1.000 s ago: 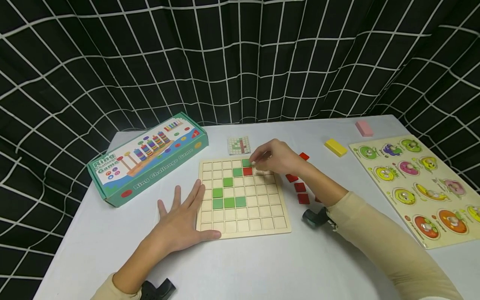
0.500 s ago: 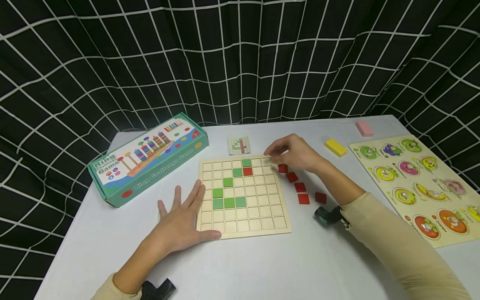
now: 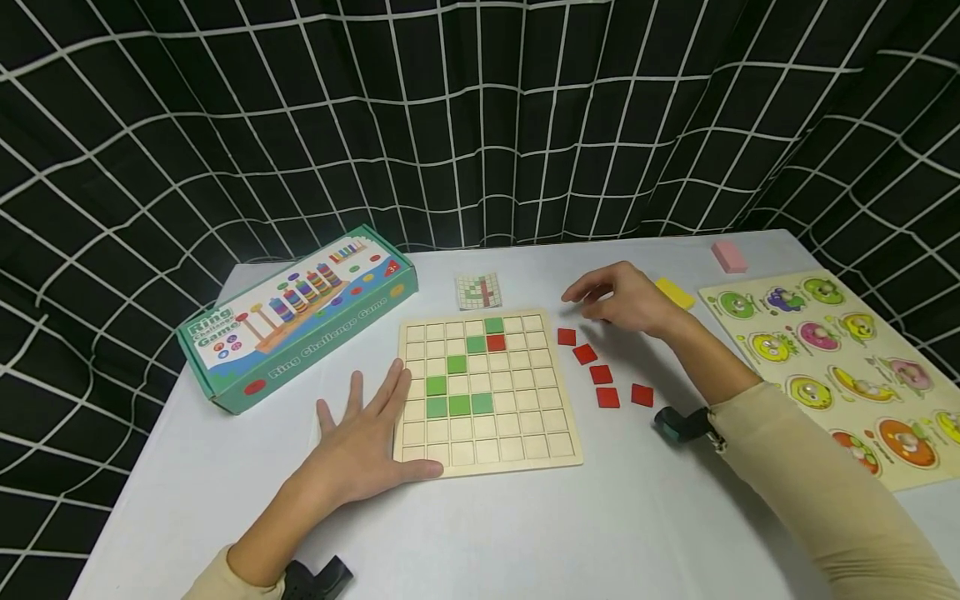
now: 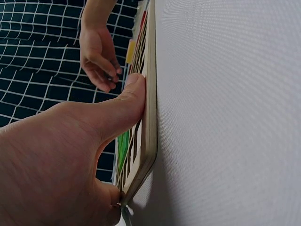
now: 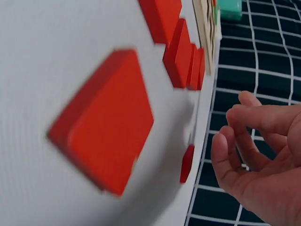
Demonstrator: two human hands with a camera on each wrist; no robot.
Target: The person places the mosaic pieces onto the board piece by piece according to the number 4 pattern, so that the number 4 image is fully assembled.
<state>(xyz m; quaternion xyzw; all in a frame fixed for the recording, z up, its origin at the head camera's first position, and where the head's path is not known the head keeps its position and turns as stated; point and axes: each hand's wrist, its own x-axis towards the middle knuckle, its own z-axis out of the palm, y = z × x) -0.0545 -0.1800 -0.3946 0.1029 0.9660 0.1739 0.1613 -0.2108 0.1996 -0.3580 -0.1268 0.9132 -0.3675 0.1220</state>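
Observation:
A wooden grid board (image 3: 536,425) lies on the table, bearing several green tiles (image 3: 458,406) and one red tile (image 3: 496,342). My left hand (image 3: 358,450) is spread against the board's left side, its thumb (image 4: 127,101) resting on the near edge. To the right of the board several loose red tiles (image 3: 608,397) lie scattered. Over the far end of these tiles hovers my right hand (image 3: 630,300), fingers loosely bent with nothing between them. One more red tile (image 5: 187,164) shows below the right hand's fingers in the right wrist view; in the head view the hand covers it.
Behind the board lies a small pattern card (image 3: 477,292). A green game box (image 3: 300,317) stands at the back left. Yellow block (image 3: 675,293) and pink block (image 3: 728,257) sit at the back right, beside a fruit puzzle board (image 3: 832,367). A black gridded curtain (image 3: 480,125) hangs behind.
My right hand has moved from the board's far edge rightward past the red tiles, uncovering the board's top right squares and several loose tiles. The left hand stays put.

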